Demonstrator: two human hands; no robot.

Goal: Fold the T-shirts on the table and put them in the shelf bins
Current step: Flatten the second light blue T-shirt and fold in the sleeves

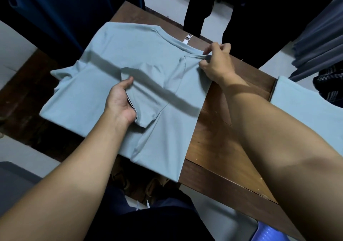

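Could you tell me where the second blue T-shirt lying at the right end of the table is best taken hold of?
I would take the second T-shirt by its straight edge facing the bare table, coming in from the left. That edge lies flat and fully in view, while its far side runs out of frame. Both the left hand and right hand are gripping the first T-shirt.

I am seeing the pale blue-green cotton T-shirt [118, 59] hiding much of the brown wooden table [219, 148]. The frame's right edge is cutting off a second pale blue-green garment [300, 103], and my left hand [120, 101] is covering the sleeve fold.
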